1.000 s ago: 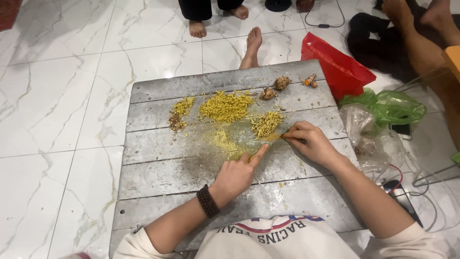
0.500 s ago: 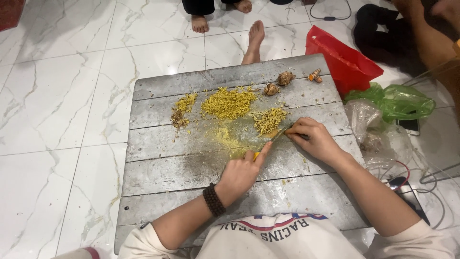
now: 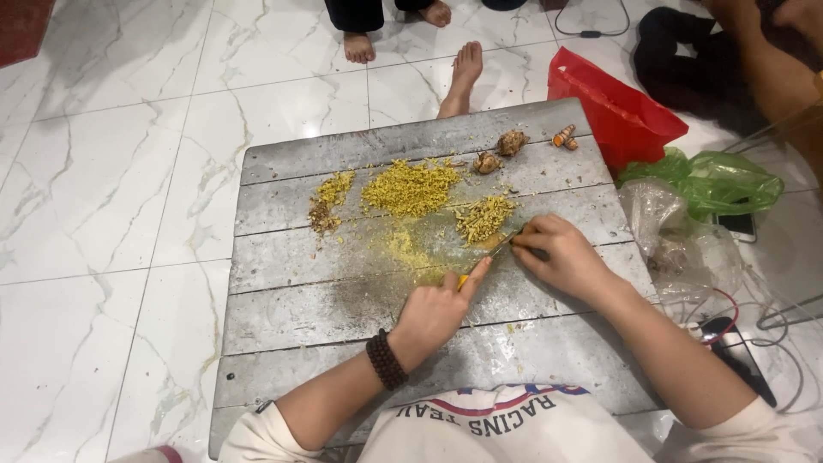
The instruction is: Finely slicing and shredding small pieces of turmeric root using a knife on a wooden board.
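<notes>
The left hand (image 3: pixel 437 310) lies on the board (image 3: pixel 343 300), fingers curled, forefinger stretched forward, pinning a small orange root piece (image 3: pixel 464 279) against the wood. The right hand (image 3: pixel 557 255) is clenched around a knife (image 3: pixel 504 240), whose blade slants down toward that piece; the handle is hidden in the fist, so the grip itself is probably a plain fist hold. Beyond the knife on the board sit heaps of yellow mince (image 3: pixel 411 187), and at the board's far edge lie whole roots (image 3: pixel 512 142). The board is grey, weathered planks set on a white marble floor (image 3: pixel 103 214). Right of the board are a red bag (image 3: pixel 613 107) and a green bag (image 3: pixel 711 180). Past the board's far edge, other people's bare feet (image 3: pixel 463 73) rest on the floor.
</notes>
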